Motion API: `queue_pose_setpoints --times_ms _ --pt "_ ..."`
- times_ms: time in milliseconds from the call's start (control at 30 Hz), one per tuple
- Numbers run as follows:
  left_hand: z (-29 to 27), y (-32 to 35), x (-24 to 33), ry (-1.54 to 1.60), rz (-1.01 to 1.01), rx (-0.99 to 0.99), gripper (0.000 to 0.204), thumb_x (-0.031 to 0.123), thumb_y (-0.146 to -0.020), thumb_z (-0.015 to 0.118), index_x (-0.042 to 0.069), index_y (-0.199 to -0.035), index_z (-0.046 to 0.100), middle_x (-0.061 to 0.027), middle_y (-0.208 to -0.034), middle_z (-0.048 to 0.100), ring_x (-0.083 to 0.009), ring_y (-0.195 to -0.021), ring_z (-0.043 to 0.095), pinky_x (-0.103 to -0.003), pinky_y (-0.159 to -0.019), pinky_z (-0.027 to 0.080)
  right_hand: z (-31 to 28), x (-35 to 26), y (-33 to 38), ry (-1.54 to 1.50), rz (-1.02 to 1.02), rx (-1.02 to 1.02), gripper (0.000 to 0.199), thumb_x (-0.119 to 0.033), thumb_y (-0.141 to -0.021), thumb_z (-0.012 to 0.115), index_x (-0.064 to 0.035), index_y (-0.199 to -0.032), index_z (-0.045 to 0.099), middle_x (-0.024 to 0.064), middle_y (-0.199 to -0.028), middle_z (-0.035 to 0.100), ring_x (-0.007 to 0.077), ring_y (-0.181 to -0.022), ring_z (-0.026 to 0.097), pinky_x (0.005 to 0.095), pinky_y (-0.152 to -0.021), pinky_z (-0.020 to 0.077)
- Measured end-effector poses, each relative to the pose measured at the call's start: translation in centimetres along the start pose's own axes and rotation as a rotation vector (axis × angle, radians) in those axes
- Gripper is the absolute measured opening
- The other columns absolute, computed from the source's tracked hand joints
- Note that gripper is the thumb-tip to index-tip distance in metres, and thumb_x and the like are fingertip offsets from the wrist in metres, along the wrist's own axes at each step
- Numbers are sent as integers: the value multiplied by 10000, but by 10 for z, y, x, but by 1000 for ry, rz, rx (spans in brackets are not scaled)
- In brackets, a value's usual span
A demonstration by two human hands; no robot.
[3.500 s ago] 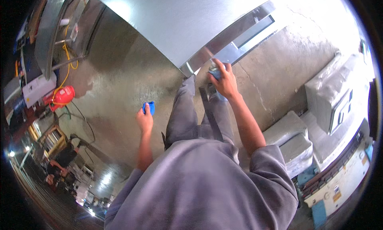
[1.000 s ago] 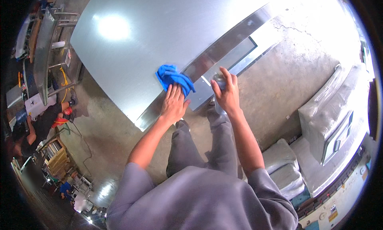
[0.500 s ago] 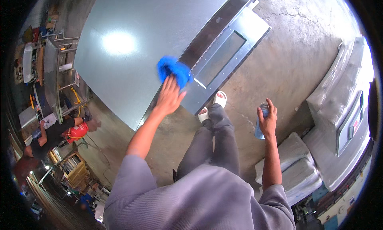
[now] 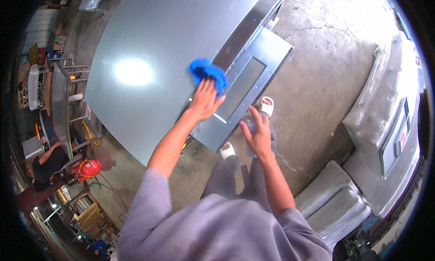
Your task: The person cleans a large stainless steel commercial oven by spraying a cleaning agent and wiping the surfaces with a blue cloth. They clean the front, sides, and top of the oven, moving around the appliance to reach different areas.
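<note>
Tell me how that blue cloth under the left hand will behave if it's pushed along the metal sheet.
The blue cloth lies bunched and creased under the left hand, so it is probably soft and floppy, likely folding rather than holding shape. It looks light for its size. The metal sheet shows a bright glare, suggesting a smooth surface, so the cloth should probably slide easily.

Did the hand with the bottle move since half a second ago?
Yes. The right hand with the bottle has come up toward the recessed metal panel, away from the wrapped units.
</note>
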State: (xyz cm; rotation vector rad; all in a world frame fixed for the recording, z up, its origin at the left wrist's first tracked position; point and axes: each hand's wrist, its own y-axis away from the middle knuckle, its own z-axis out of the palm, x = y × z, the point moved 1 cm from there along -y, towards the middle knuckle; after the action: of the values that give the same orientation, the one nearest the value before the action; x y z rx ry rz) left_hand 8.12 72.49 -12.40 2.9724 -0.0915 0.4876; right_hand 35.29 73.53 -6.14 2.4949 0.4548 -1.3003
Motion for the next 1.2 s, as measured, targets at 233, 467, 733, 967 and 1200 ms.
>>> queue_pose_setpoints --times_ms 233,467,733,967,1200 --pt "-3 -66 15 18 -149 -10 677 396 -1049 500 -115 -1487 423 -311 -1605 349 -440 -1543 251 -529 -1287 152 -24 10 -195 135 -108 -25 592 -309 -927 768 -235 -1462 526 267 -1281 571 468 -1030 679 504 -848 584" --pt "-8 98 30 33 -354 -201 695 387 -1017 561 -122 -1472 428 -351 -1562 368 -504 -1506 273 -592 -1271 157 -11 4 -271 244 -178 -256 575 -357 -929 751 -264 -1451 531 279 -1268 552 478 -1001 686 517 -811 602" --pt "-26 -167 9 72 -19 -7 734 499 -1043 469 -176 -1315 567 -372 -1463 486 -498 -1435 392 -554 -1264 203 -57 60 -235 122 93 -88 591 -238 -924 765 -147 -1458 531 216 -1190 605 384 -1082 648 461 -940 534" --pt "-19 -277 18 -24 71 139 746 515 -1067 390 -130 -1420 509 -296 -1555 445 -405 -1517 328 -504 -1289 170 -138 128 -165 244 287 -134 581 -233 -914 757 -120 -1452 569 210 -1180 632 350 -1046 639 446 -918 531" --pt "-43 -20 16 51 -245 -422 758 476 -1014 546 -121 -1469 440 -310 -1553 409 -461 -1503 311 -551 -1282 171 -175 169 -181 389 390 -230 561 -286 -936 742 -163 -1445 542 237 -1200 605 421 -1089 640 487 -944 522"
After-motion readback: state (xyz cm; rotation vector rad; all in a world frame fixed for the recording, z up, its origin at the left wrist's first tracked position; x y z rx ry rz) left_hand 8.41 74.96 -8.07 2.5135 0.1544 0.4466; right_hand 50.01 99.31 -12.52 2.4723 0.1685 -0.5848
